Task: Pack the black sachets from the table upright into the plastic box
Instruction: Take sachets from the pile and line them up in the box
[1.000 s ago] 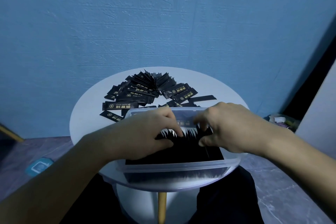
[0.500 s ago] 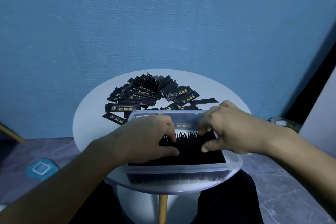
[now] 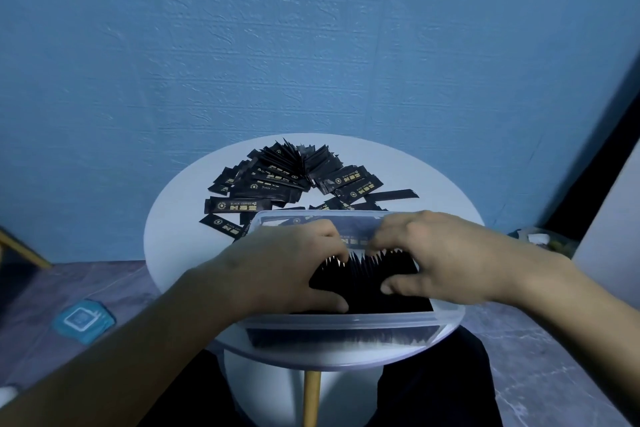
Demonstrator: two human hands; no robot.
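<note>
Both hands [image 3: 280, 270] [image 3: 450, 260] around upright sachets [image 3: 367, 282]

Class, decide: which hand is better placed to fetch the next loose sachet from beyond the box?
Probably left. The left hand lies nearer the loose sachets, heaped mostly far-left of the plastic box; the right hand can steady the packed sachets.
</note>
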